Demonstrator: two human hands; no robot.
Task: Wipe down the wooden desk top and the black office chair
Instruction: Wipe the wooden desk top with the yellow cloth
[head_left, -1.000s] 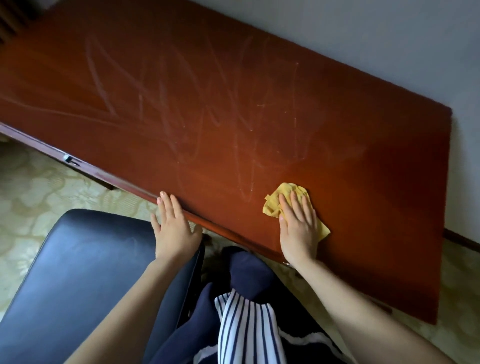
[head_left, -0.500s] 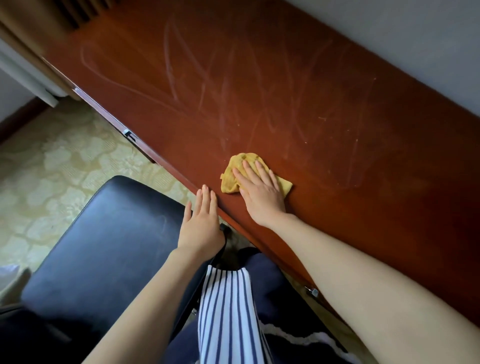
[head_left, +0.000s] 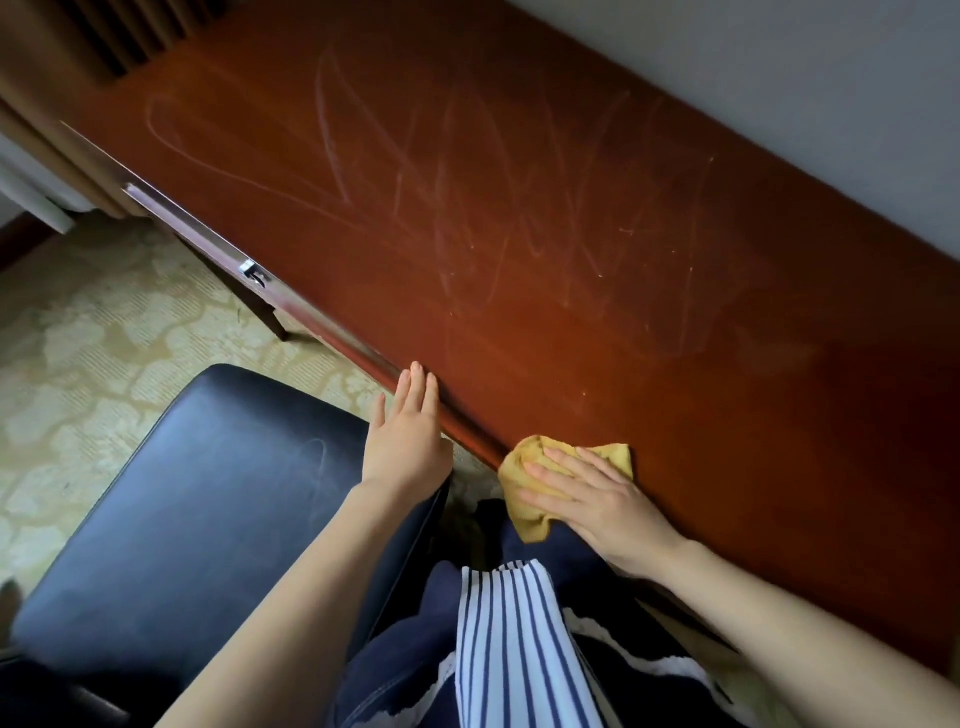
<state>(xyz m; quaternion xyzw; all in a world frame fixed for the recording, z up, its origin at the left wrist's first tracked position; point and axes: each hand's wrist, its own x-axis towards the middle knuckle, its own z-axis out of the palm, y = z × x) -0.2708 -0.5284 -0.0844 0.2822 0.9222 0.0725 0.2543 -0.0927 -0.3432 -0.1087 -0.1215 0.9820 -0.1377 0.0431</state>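
Observation:
The reddish wooden desk top (head_left: 597, 218) runs diagonally across the view, streaked with pale wipe marks. My right hand (head_left: 597, 499) presses a yellow cloth (head_left: 524, 512) flat at the desk's near edge, fingers straight; part of the cloth hangs over the edge. My left hand (head_left: 408, 431) lies with straight fingers, its fingertips at the desk's front edge and its heel over the corner of the black office chair seat (head_left: 208, 519), which stands at lower left.
A pale wall (head_left: 831, 93) borders the desk's far side. A metal drawer fitting (head_left: 253, 272) sits under the front edge. Patterned beige carpet (head_left: 93, 353) lies at left. My striped and navy clothing (head_left: 514, 654) fills the bottom centre.
My right hand has dragged the yellow cloth back to the desk's near edge, where it now overhangs. The left hand has stayed at the desk edge by the chair. The view shifted.

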